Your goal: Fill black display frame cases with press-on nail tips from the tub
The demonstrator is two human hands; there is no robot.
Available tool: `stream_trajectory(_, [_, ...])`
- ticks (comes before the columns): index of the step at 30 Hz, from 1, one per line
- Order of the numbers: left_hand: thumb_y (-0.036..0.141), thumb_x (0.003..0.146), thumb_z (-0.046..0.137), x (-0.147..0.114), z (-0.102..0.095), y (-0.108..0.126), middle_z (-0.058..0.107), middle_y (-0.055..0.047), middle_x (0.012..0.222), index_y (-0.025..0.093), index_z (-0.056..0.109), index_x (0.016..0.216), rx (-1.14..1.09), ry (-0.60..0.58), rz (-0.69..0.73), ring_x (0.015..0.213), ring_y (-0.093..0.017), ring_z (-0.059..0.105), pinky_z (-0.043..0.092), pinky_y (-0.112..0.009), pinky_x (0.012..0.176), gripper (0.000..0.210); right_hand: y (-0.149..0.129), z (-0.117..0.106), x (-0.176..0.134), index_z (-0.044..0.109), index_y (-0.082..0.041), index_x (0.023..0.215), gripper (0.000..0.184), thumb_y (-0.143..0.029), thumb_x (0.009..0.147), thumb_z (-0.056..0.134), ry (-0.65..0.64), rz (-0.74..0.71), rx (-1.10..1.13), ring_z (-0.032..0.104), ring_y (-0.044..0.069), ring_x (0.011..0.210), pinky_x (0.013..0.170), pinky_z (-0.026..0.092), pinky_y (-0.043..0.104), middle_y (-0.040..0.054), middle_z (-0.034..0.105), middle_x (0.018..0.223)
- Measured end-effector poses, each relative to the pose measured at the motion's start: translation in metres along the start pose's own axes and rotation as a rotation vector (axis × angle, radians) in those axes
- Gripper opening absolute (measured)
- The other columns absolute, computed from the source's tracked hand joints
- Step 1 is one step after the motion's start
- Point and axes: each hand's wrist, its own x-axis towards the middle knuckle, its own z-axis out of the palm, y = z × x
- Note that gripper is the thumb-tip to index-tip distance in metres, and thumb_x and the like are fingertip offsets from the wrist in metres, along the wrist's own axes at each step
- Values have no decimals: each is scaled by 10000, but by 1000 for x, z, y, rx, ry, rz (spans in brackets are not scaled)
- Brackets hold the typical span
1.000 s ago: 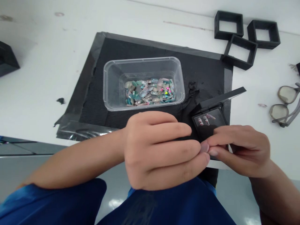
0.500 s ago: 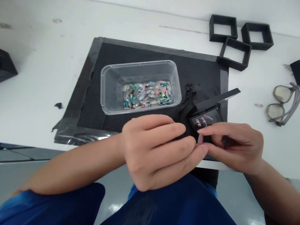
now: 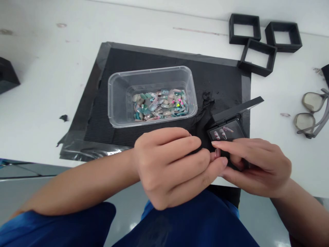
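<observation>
The left hand (image 3: 167,166) is curling its fingers inward, and the right hand (image 3: 253,164) is meeting it fingertip to fingertip just below the small black case (image 3: 227,128). Between those fingertips a pale pink press-on nail (image 3: 217,153) is being pinched; the right hand's grip is closing on it with thumb and forefinger, while the left hand's grip is touching the same nail, though whether it is truly clamping is hard to tell. The case is lying open, its flat hinged lid tilting up behind it, and three slim glossy nails are resting on its dark insert.

Left of the case, a clear rectangular plastic tub (image 3: 151,96) with rounded corners is holding a heap of shiny teal, grey and pink nails. Both are sitting on a black ribbed mat (image 3: 167,65) with taped edges, spread over a scuffed white bench (image 3: 46,68). Beyond the case, three square black frames (image 3: 257,58) are clustering; to its right, grey glasses (image 3: 312,115) are lying folded.
</observation>
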Motion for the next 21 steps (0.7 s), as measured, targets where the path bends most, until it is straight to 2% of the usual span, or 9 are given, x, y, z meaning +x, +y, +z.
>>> stream_trajectory(2, [224, 904, 800, 2, -1, -1, 842, 60, 924, 318, 792, 992, -39, 49, -34, 758, -171, 804, 702, -332, 646, 129, 0, 1, 1, 647, -229, 1372, 367, -238, 1014, 729, -5, -33, -6, 563, 89, 547, 555, 536, 227, -59, 668, 712])
stream_trajectory(4, [229, 919, 777, 5, 0, -2, 827, 64, 855, 315, 770, 933, 9, 91, 2, 735, -168, 795, 686, -321, 632, 88, -1, 1, 2, 621, -237, 1414, 411, -253, 1017, 724, -15, -47, -1, 575, 103, 545, 562, 549, 249, -39, 707, 738])
stream_trajectory(9, [255, 917, 777, 9, 6, -6, 803, 47, 778, 275, 674, 758, 90, 121, 54, 681, -167, 771, 659, -307, 578, 190, -3, -1, 1, 662, -216, 1357, 356, -257, 1010, 727, -2, -60, -26, 593, 106, 531, 516, 518, 251, -39, 704, 684])
stream_trajectory(14, [253, 868, 838, 8, 8, -7, 780, 66, 722, 281, 635, 725, 92, 140, 52, 654, -164, 760, 641, -304, 558, 251, -2, -6, 0, 717, -204, 1267, 273, -247, 998, 731, 6, -65, -85, 612, 108, 530, 515, 537, 248, -24, 725, 689])
stream_trajectory(21, [154, 892, 761, 12, 14, -6, 757, 65, 688, 264, 600, 684, 76, 179, 72, 608, -146, 735, 628, -276, 523, 285, 0, -3, 2, 676, -235, 1426, 450, -208, 981, 736, -16, -83, -87, 601, 120, 516, 504, 537, 258, -49, 691, 652])
